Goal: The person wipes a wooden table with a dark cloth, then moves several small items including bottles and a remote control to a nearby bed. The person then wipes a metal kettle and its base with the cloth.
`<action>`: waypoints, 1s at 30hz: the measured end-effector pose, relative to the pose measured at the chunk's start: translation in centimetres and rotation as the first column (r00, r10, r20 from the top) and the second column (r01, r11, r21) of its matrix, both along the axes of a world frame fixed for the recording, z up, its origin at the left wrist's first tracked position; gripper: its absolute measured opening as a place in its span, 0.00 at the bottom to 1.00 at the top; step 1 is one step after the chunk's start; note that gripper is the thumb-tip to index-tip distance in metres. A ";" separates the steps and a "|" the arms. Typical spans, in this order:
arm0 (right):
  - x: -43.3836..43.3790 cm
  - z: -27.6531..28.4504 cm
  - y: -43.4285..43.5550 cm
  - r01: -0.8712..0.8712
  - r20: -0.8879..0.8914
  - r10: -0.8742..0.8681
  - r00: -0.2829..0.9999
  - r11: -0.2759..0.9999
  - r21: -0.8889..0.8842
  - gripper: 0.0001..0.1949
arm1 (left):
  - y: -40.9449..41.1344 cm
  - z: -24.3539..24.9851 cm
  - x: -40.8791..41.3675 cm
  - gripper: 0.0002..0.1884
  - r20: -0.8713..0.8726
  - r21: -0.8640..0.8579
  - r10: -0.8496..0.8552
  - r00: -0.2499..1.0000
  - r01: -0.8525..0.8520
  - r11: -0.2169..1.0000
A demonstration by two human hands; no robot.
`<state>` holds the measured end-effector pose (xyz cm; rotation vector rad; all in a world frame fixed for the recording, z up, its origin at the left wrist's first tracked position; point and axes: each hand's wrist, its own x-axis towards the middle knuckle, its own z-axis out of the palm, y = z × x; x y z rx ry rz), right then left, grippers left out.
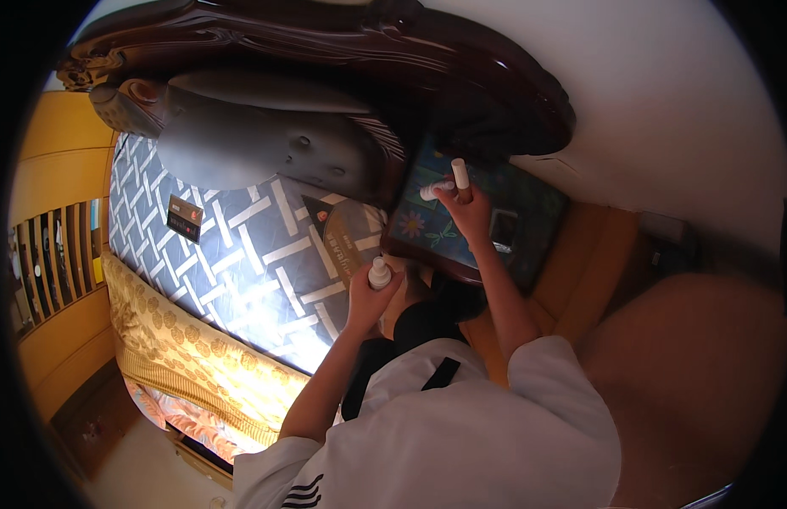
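Observation:
My left hand [368, 299] grips a small white bottle [379, 273] with a pump or spray top, held upright near the edge of the bed. Over the bedside table [425, 226], my right hand [471, 219] is closed around a brownish bottle [463, 193] with a tall white cap [458, 173]. A second small white bottle [435, 191] lies on its side at the fingertips of that hand; whether the fingers hold it too, I cannot tell. The tabletop has a dark cover printed with flowers.
A phone-like dark rectangle [503, 229] lies on the table. On the bed are a patterned sheet [241, 254], dark cushions [241, 143], a printed box or card [185, 218], a printed dark bag [333, 235] and a gold blanket [196, 343]. A carved headboard [292, 38] rises behind.

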<state>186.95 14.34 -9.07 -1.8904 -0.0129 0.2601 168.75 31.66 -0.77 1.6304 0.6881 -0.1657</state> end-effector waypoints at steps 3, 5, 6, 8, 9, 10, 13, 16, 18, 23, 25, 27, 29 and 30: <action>3.9 -6.4 3.1 0.102 0.214 -0.079 0.974 0.990 -0.101 0.17 | 0.6 -1.8 -2.2 0.14 -0.035 0.060 0.017 0.999 -0.015 0.998; 6.1 -10.1 4.8 0.144 0.288 -0.084 0.954 0.970 -0.195 0.18 | 0.8 -1.7 -2.6 0.14 -0.045 0.047 0.017 0.999 -0.015 0.999; 6.7 -11.2 5.6 0.144 0.279 -0.067 0.958 0.954 -0.264 0.18 | 0.9 -1.7 -2.9 0.14 -0.057 0.063 0.016 0.998 -0.012 0.998; 7.7 -12.8 7.0 0.135 0.261 -0.029 0.965 0.908 -0.398 0.19 | 0.6 -1.8 -3.2 0.14 -0.080 0.093 0.019 0.997 -0.011 0.996; 8.3 -13.8 7.4 0.173 0.297 -0.054 0.953 0.905 -0.389 0.17 | 0.6 -1.7 -3.1 0.14 -0.073 0.096 0.024 0.997 -0.017 0.995; 8.9 -14.6 7.8 0.206 0.334 -0.073 0.940 0.902 -0.380 0.15 | 0.5 -1.7 -3.1 0.14 -0.064 0.096 0.034 0.997 -0.028 0.995; 9.3 -15.7 7.9 0.202 0.308 -0.076 0.948 0.893 -0.402 0.14 | 0.1 -1.6 -3.1 0.14 -0.061 0.100 0.071 0.996 -0.065 0.993; 9.4 -16.6 6.9 0.156 0.341 -0.027 0.940 0.921 -0.356 0.16 | 0.5 -1.1 -2.5 0.13 -0.076 0.105 0.050 0.996 -0.041 0.994; 8.1 -17.5 6.3 0.278 0.527 -0.125 0.841 0.934 -0.223 0.17 | 0.9 -1.0 -2.1 0.12 -0.085 0.102 0.013 0.996 -0.004 0.995; -1.5 -12.4 3.7 0.207 -0.051 -0.201 0.978 0.959 0.195 0.24 | 1.3 -3.3 -2.1 0.14 -0.030 0.105 0.032 0.999 -0.028 0.994; -6.4 -5.2 2.8 0.058 -0.131 -0.008 0.991 0.920 0.387 0.28 | 1.4 -2.5 -0.9 0.15 0.008 0.189 -0.007 1.000 0.005 0.982; -9.8 2.0 2.0 -0.122 -0.144 0.208 0.967 0.883 0.454 0.30 | 1.1 -1.8 0.3 0.17 0.038 0.237 -0.074 0.997 0.063 0.970; -10.8 7.1 2.8 -0.332 0.144 0.300 0.943 0.881 0.336 0.31 | 0.8 -1.6 1.3 0.18 0.068 0.251 -0.162 0.984 0.140 0.958; -11.4 7.6 2.8 -0.285 0.134 0.256 0.957 0.913 0.293 0.28 | 0.8 -1.3 1.8 0.19 0.028 0.238 -0.224 0.974 0.211 0.948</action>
